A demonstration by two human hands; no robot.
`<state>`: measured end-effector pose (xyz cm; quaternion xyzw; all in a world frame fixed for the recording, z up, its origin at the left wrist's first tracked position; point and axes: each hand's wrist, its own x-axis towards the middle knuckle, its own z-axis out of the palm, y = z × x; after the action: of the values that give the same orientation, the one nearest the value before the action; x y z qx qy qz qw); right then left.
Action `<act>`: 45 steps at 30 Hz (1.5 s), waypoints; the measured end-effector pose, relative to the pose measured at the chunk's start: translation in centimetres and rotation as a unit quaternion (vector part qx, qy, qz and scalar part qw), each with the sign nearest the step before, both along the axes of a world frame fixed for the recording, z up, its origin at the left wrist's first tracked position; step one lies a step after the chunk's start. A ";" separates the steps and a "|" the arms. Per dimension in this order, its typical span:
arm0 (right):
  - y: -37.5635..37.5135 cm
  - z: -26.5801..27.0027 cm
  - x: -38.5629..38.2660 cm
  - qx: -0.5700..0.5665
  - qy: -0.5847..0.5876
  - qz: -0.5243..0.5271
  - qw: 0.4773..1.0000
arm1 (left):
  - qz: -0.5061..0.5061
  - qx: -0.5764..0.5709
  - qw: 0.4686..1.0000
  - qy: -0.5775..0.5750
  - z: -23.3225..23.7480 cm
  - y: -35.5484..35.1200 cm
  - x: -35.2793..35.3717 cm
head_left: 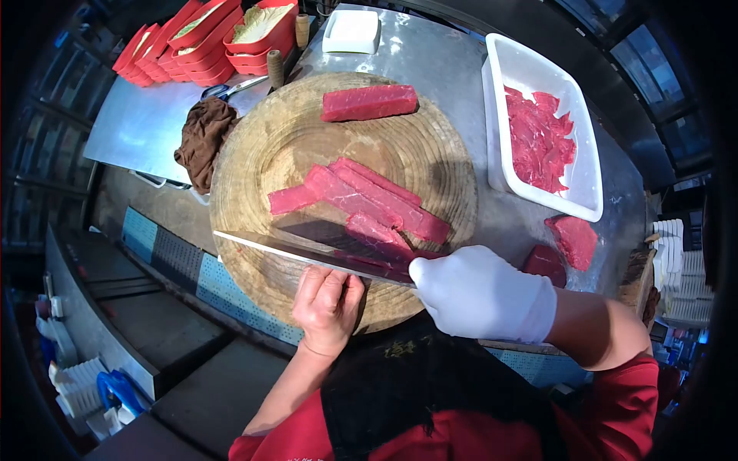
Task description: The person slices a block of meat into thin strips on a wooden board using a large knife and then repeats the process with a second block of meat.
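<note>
My right hand (483,296), in a white glove, is closed round the handle end of a long knife (307,254). The blade points left across the near part of a round wooden board (254,165). Bare and with its fingers curled, my left hand (329,303) is against the near side of the blade; whether it holds anything is hidden. Just beyond the blade lie several slabs of red meat (361,200), partly overlapping. A thicker block of meat (369,103) rests at the board's far side.
A white tub (494,146) of sliced meat stands at the right, with two meat chunks (573,240) near it. Left of the board are a brown cloth (206,138) and scissors (231,90). Red containers (207,69) and a small white tray (351,32) stand at the back.
</note>
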<state>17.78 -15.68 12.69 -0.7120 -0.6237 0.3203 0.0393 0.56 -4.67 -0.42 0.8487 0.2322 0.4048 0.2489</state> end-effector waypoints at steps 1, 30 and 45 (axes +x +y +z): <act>-0.1 -0.1 0.0 0.001 -0.001 0.000 1.000 | 0.000 0.001 1.000 -0.001 0.0 0.0 0.0; -5.9 0.7 2.3 0.087 -0.035 -0.057 0.994 | -0.041 0.007 0.999 0.019 0.0 -0.5 0.3; -5.1 2.9 3.2 0.028 -0.053 0.027 0.998 | -0.036 0.021 0.999 0.009 0.2 -0.3 0.7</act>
<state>20.95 -20.75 15.55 -0.7093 -0.6526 0.2658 0.0171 1.22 -4.96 -0.25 0.8649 0.1954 0.3931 0.2436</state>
